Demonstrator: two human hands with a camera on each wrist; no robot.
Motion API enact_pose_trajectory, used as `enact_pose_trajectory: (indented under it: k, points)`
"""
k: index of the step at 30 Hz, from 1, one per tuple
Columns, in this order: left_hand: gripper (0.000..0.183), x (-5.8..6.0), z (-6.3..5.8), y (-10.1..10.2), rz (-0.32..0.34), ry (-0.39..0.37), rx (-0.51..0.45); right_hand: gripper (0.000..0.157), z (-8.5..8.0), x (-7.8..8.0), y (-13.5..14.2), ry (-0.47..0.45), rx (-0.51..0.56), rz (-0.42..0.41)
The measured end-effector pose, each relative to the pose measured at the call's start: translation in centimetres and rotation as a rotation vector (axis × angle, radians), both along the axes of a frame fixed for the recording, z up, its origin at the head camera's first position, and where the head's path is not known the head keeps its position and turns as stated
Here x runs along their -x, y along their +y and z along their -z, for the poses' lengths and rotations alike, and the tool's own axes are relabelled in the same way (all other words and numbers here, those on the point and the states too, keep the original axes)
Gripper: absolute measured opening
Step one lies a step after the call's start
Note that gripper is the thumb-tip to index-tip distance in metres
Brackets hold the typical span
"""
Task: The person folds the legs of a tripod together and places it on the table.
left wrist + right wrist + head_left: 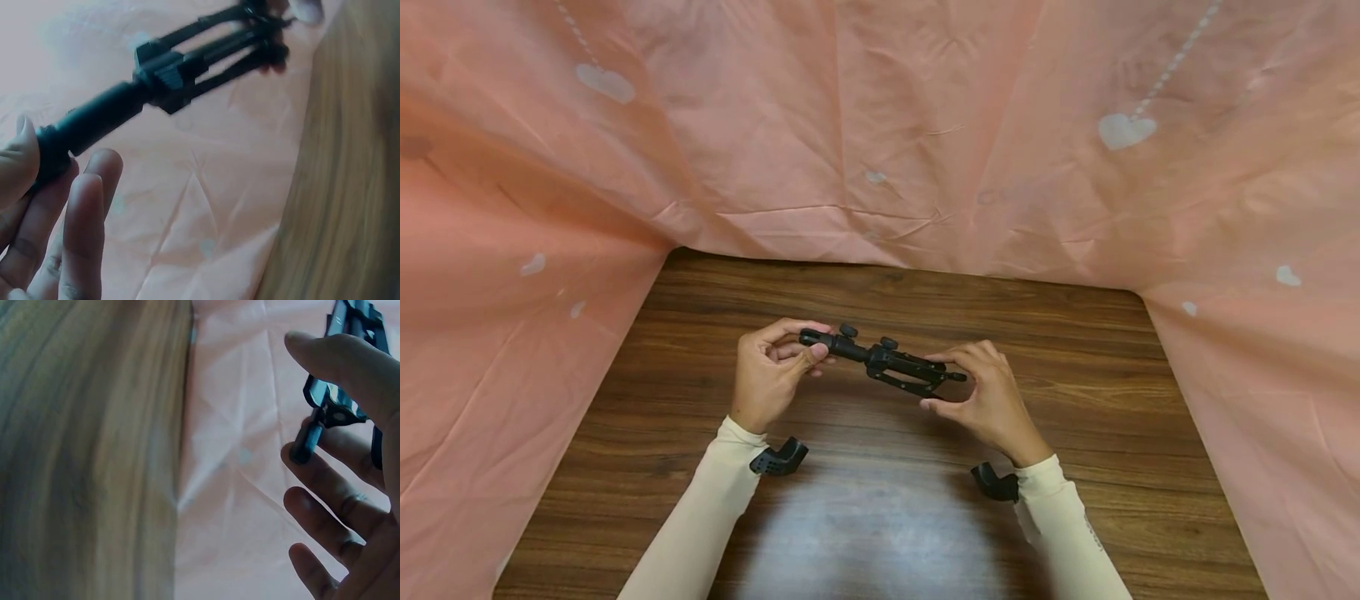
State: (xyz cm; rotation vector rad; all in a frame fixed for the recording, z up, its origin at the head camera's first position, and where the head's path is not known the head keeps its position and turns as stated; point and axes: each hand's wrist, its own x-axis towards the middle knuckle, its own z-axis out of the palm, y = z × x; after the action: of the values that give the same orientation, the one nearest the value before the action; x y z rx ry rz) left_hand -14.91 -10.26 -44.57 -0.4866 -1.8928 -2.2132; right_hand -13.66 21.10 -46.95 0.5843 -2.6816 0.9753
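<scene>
Pink cloth (925, 67) on three sides, wood-grain table (662, 400), black tripod (880, 358) held above it between both hands.
Cloth is creased, printed with pale hearts (1127, 131); table has a bright glare patch near the wearer. Cream sleeves (700, 508); dark marking (1093, 533) on the right one, too small to read. Left hand (767, 375) grips the shaft end; right hand (996, 408) pinches the leg end, thumb and index on opposite sides. Black wrist mounts (781, 457). Head view shows two knobs (847, 331) on the tripod; left wrist shows three rods fanning off the hub (165, 78); right wrist shows the end stub (306, 442) close up.
</scene>
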Motion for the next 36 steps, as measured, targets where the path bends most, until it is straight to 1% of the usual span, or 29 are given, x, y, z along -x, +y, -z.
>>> enact_pose_trajectory:
  k: [5,12,16,18,26,36]
  points:
    - [0.023,0.1,0.4,-0.6,-0.045,-0.010,0.141,0.063,-1.1,-0.1,1.0,0.020,-0.027,-0.006]
    - [0.023,0.2,0.7,-1.4,-0.124,0.028,0.439,0.063,-1.8,-0.3,2.0,0.018,-0.070,-0.004]
    - [0.023,0.1,0.9,-1.7,-0.164,0.041,0.588,0.063,-2.0,-0.3,2.2,0.032,-0.092,-0.002]
    - [0.024,0.1,0.9,-1.7,-0.187,0.054,0.646,0.063,-2.1,-0.3,2.3,0.044,-0.104,-0.003]
    - [0.025,0.4,1.3,-2.0,-0.242,0.124,0.813,0.065,-2.2,-0.2,2.3,0.079,-0.115,-0.012]
    - [0.027,0.7,2.0,-2.3,-0.273,0.207,0.949,0.066,-2.1,-0.1,2.3,0.089,-0.125,-0.018]
